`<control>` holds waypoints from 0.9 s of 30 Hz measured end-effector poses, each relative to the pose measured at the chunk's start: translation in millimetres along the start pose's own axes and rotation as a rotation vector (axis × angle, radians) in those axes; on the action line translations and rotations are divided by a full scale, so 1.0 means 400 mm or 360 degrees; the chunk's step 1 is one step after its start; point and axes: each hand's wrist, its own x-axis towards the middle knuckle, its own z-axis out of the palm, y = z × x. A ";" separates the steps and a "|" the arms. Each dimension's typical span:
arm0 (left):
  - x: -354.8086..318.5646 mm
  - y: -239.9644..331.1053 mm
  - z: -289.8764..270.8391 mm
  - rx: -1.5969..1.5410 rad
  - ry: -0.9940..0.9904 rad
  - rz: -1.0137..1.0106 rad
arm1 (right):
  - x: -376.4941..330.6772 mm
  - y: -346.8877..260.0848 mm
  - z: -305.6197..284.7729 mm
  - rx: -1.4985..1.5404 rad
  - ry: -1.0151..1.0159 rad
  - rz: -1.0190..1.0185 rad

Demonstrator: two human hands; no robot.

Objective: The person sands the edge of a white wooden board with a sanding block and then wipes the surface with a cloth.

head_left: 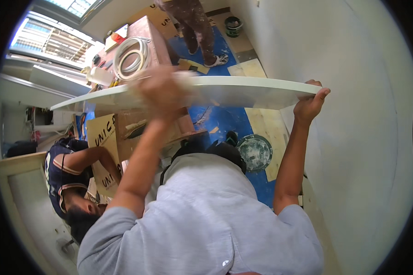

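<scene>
From the right hand (310,104) stretches a slim white panel (234,92).

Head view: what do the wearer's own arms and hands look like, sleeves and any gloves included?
The light grey shirt has loose short sleeves, leaving both forearms bare. The right hand wears no glove, and no watch or band shows at its wrist. The left hand looks ungloved too, but blur hides its finer details.

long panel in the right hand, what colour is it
The long panel is white, seen best in the head view.
</scene>
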 end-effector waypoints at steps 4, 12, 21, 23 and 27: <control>0.195 0.509 0.027 -0.0618 -0.0268 0.0044 | -0.001 0.013 0.015 0.0201 0.0155 0.0150; 0.191 0.454 0.010 -0.0381 -0.0374 0.0547 | -0.018 0.002 0.044 0.0037 0.0325 0.0123; -0.135 -0.722 -0.275 0.0324 -0.0441 0.0260 | 0.021 0.015 0.001 0.0089 0.0168 0.0072; -0.148 -0.788 -0.282 0.0317 -0.0508 0.0059 | 0.038 0.053 -0.011 -0.0084 0.0222 -0.0191; -0.079 -0.428 -0.153 -0.0103 -0.0503 -0.0206 | 0.049 0.050 0.042 -0.0447 0.0367 -0.0238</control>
